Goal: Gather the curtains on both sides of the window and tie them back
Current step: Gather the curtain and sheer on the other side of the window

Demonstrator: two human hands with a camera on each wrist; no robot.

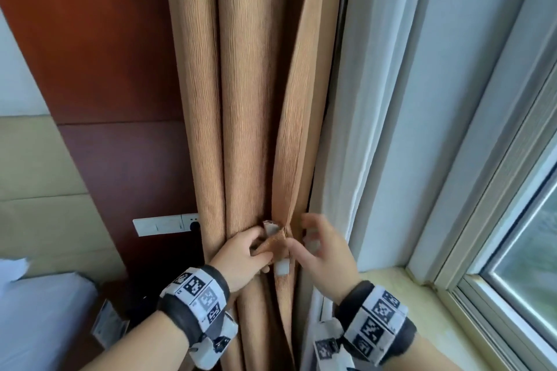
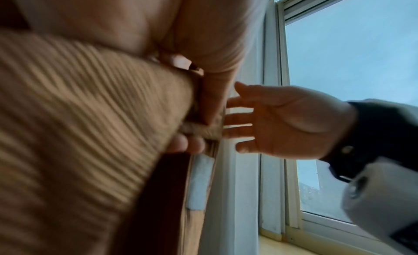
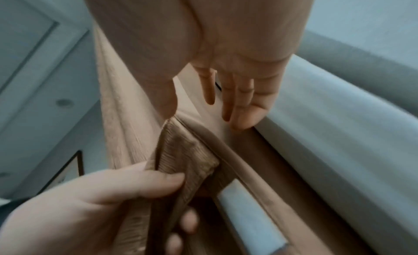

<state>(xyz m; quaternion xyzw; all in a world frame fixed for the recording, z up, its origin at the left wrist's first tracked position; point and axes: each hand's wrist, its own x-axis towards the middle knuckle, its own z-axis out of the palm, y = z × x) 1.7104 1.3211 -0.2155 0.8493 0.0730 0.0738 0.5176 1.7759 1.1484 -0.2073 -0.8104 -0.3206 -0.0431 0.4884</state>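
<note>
One tan curtain point(image 1: 250, 99) hangs bunched, folds running up from the grip, prob. so the strap point(image 1: 269, 245) can close round it. Left hand point(image 1: 238, 259) pinches the strap end, thumb on top. Right hand point(image 1: 325, 256) is just beside it, fingers spread, holding nothing. White patch point(image 1: 282, 268) sits just below the pinch.

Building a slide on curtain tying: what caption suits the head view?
Left hand grips the tan tieback strap at the gathered curtain; right hand hovers open beside it.
</note>
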